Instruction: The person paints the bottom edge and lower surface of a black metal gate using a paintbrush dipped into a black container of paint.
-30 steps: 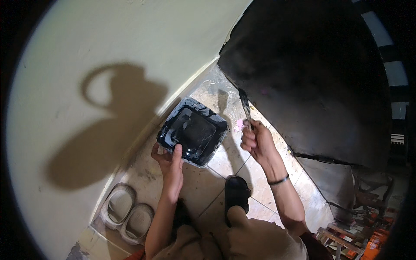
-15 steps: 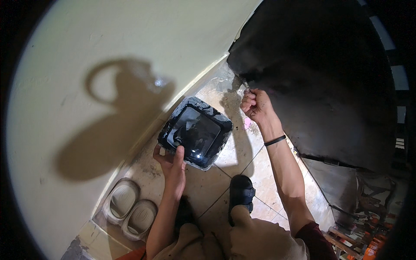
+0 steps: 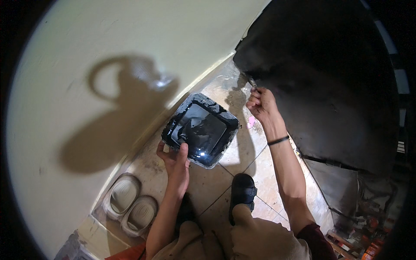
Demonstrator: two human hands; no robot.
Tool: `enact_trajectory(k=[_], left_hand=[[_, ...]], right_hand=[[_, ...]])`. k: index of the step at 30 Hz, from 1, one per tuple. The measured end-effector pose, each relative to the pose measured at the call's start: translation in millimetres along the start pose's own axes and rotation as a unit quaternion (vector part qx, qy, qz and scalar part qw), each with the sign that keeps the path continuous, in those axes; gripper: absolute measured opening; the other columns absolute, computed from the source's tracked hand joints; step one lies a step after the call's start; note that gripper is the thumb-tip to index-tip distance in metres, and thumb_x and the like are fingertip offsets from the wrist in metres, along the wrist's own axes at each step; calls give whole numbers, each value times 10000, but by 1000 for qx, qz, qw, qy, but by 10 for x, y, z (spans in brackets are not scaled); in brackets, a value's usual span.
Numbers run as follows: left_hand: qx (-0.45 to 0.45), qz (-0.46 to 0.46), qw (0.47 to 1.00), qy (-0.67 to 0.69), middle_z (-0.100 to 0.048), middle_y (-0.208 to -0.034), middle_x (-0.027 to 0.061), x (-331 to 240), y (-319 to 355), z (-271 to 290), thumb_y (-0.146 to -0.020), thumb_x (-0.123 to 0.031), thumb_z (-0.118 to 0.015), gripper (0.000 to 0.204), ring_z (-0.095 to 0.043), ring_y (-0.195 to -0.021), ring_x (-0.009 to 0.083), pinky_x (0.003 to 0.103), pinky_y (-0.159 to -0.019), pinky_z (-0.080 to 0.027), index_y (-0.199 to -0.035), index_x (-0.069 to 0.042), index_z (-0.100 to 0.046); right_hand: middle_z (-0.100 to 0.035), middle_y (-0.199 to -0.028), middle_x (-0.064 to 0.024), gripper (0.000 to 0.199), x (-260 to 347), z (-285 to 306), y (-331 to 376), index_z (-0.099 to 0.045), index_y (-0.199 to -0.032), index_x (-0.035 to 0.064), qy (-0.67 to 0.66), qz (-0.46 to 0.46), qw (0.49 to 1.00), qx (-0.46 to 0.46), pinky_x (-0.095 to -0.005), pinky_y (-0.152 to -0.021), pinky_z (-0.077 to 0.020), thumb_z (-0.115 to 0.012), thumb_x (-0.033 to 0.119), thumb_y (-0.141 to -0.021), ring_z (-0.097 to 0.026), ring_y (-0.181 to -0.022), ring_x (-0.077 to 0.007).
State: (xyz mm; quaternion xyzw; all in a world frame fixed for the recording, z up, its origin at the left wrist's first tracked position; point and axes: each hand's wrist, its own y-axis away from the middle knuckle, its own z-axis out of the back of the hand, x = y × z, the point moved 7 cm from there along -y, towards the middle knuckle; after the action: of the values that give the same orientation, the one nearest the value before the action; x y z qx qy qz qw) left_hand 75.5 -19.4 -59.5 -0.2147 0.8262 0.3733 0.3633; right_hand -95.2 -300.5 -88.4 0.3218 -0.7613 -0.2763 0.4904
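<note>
My left hand (image 3: 175, 162) grips the near corner of a square paint tray (image 3: 232, 119), thumb over the rim and fingers beneath. Glossy black paint (image 3: 203, 130) lies in the tray, and grey and black smears coat its edge. Farther right, my right hand (image 3: 263, 104) is closed round a small paintbrush (image 3: 251, 81). The brush points up and left at the lower edge of a large black panel (image 3: 320, 95); its bristles are hard to make out against the dark surface.
A pale wall (image 3: 56, 99) runs along the left, carrying a large shadow. Beige shoes (image 3: 123, 195) stand beside it on the tiled floor (image 3: 212, 186). My black sandal (image 3: 242, 190) is below the tray. Cluttered orange and red items (image 3: 372, 249) lie at the lower right.
The tray and my left hand have shifted slightly right in view. My right hand with the paintbrush also sits a little farther right, still by the panel's lower edge.
</note>
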Motion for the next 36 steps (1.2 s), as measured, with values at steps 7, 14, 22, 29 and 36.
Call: enact_trajectory(k=[7, 14, 22, 29, 36], left_hand=[[-7, 9, 1000, -2, -367, -1470, 121, -22, 20, -4, -939, -236, -702, 827, -419, -1342, 224, 455, -1093, -436, -1484, -130, -89], [-5, -9, 1000, 4, -364, -1471, 122, -51, 39, -16, -939, -275, -701, 839, -417, -1342, 227, 450, -1098, -427, -1485, -119, -84], [14, -6, 1000, -4, -340, -1490, 125, 20, 37, -41, -958, -273, -675, 815, -407, -1351, 239, 479, -1096, -418, -1490, -134, -73], [11, -15, 1000, -5, -337, -1495, 124, -14, 36, -57, -969, -263, -657, 793, -409, -1350, 239, 470, -1102, -414, -1492, -136, -75], [5, 10, 1000, -6, -344, -1493, 123, 8, 56, -83, -978, -256, -643, 778, -405, -1356, 239, 476, -1117, -395, -1497, -126, -78]], right_hand=[[-353, -621, 44, 184, -225, 26, -24, -479, -888, 108, -11, -42, 998, 39, -277, -446, -321, -352, 180, -1000, -293, -467, -82], [-268, -593, 63, 218, -146, 255, 157, -446, -841, 103, -16, 28, 999, -27, -247, -447, -289, -342, 178, -1017, -239, -446, -60], [-297, -598, 67, 215, -158, 224, 124, -462, -823, 96, 6, -19, 1000, -18, -238, -448, -286, -351, 147, -1000, -262, -453, -60], [-307, -592, 63, 228, -138, 395, 130, -460, -805, 98, -19, 11, 999, -26, -240, -438, -291, -354, 154, -999, -262, -438, -55], [-339, -605, 59, 206, -121, 697, 161, -479, -878, 109, -7, -39, 999, -3, -267, -439, -321, -326, 160, -1006, -276, -439, -69]])
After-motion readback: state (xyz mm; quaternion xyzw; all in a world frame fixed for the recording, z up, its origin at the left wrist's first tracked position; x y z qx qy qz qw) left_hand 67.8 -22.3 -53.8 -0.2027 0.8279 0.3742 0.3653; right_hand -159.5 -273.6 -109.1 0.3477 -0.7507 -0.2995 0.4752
